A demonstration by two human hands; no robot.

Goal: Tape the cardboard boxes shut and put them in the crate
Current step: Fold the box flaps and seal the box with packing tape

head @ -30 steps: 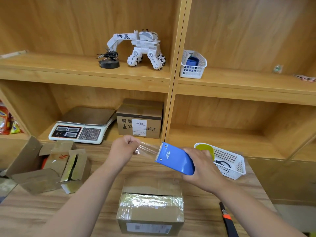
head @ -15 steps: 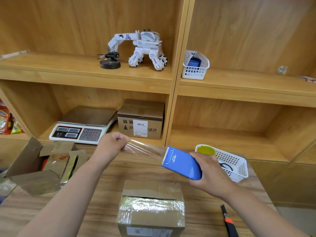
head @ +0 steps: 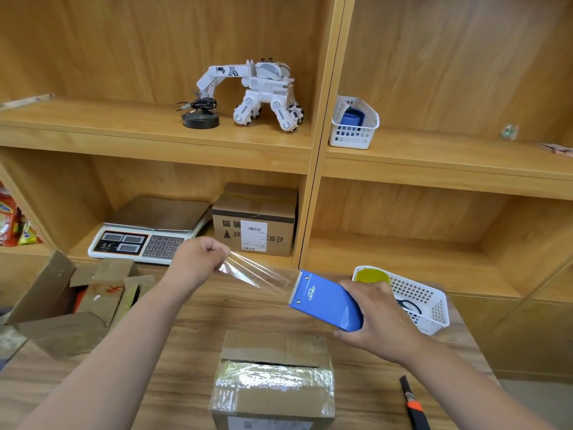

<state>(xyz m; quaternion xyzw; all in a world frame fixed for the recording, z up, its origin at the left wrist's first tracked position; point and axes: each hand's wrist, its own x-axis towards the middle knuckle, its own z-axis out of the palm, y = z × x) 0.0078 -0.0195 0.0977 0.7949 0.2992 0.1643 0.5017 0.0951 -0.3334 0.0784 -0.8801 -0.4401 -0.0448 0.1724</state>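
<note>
Pinching the free end of the clear tape, the left hand holds it apart from the blue dispenser gripped by the right hand, so the tape is stretched tight above the cardboard box, which sits partly taped on the counter.

Seeing a blue tape dispenser with white lettering right of centre, beside clear, glinting tape. Noting plain brown on the cardboard box at bottom centre, banded with silvery shine. Catching a white grid-holed basket at right, a black-and-orange knife at lower right, a white-and-grey toy robot above.
</note>
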